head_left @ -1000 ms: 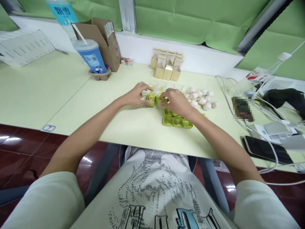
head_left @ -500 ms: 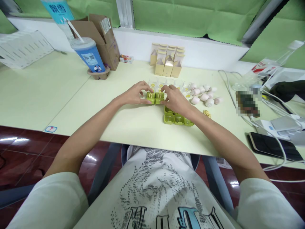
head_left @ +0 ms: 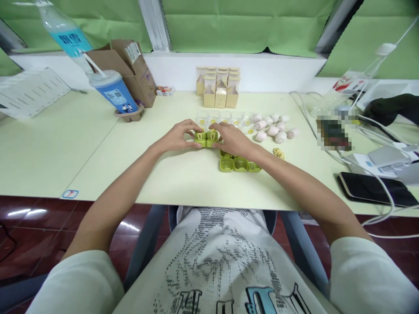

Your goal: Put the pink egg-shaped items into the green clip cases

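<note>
My left hand [head_left: 178, 136] and my right hand [head_left: 231, 138] meet over a small olive-green case [head_left: 206, 138] that lies open on the pale table [head_left: 183, 174]. Both hands pinch it, fingers curled round its two halves, which show pale yellow inserts. Just to the right of my right wrist lie several more green cases [head_left: 240, 164] in a cluster. Behind my hands runs a row of small clear cups [head_left: 229, 118] with yellow bits in them. Pale pink egg-shaped pieces [head_left: 273, 127] lie to their right, and a small yellow piece [head_left: 278, 153] sits alone nearby.
Small cream cartons [head_left: 218, 87] stand at the back wall. A blue drink cup with straw [head_left: 114, 93], a cardboard box [head_left: 131, 69] and a water bottle [head_left: 65, 37] stand back left. Cables [head_left: 369, 174], a dark phone [head_left: 373, 189] and devices crowd the right side.
Both hands stay on the green case, fingers shifting slightly and closing in on it. The view has tilted and drifted, so everything sits a little lower and to the left.
</note>
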`<control>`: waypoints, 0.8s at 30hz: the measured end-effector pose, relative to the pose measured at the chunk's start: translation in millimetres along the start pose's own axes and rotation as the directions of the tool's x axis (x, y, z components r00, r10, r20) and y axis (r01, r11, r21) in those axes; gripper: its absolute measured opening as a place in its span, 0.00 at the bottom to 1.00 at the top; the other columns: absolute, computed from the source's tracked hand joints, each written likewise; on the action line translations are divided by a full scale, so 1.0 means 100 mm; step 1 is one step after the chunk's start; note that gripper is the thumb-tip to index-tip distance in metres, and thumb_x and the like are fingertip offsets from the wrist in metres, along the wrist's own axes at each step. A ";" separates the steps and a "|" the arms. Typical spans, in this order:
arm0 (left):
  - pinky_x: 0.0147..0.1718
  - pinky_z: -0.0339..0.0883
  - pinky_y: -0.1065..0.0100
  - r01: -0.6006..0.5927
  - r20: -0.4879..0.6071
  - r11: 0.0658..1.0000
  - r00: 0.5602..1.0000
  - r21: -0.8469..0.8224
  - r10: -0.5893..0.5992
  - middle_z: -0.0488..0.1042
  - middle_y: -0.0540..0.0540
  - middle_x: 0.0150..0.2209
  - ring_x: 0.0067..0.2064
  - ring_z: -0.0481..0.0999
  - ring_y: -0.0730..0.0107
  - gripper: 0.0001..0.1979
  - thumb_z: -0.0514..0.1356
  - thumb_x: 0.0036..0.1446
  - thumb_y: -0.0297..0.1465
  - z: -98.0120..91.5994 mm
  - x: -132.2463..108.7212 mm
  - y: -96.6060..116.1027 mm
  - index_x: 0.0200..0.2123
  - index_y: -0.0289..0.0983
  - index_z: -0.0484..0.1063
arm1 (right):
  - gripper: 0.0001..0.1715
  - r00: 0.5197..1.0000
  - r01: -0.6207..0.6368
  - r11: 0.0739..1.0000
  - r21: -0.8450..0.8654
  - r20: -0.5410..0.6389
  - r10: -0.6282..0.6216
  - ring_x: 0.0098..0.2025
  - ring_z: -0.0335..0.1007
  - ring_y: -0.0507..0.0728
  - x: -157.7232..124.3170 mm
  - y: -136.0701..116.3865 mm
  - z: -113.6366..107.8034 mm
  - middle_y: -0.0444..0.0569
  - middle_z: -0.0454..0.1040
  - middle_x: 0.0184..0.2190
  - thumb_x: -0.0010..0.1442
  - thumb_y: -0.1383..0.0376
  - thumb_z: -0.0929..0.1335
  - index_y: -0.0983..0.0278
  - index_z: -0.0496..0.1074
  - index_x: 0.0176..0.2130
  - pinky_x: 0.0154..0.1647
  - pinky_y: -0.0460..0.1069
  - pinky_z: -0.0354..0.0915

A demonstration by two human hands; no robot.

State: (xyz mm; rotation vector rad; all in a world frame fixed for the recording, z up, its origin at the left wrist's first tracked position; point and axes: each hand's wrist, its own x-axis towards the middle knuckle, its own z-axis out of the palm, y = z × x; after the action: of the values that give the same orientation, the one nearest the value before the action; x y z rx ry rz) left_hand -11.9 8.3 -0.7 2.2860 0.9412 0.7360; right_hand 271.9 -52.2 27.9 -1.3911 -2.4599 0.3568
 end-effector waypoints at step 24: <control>0.66 0.86 0.48 -0.068 -0.055 0.997 0.996 0.028 0.069 0.85 0.40 0.58 0.58 0.86 0.54 0.45 0.79 0.46 0.74 0.00 0.02 0.02 0.50 0.43 0.88 | 0.33 1.000 0.007 1.000 0.031 0.008 -0.007 0.59 0.84 0.71 0.01 0.00 -0.01 0.68 0.78 0.70 0.75 0.68 0.76 0.63 0.76 0.75 0.64 0.63 0.77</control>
State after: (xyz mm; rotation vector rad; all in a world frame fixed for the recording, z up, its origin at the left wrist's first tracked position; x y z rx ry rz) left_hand -10.2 8.1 1.4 2.3410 0.9064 0.8258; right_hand 271.9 -51.4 28.4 -1.3713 -2.4549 0.3978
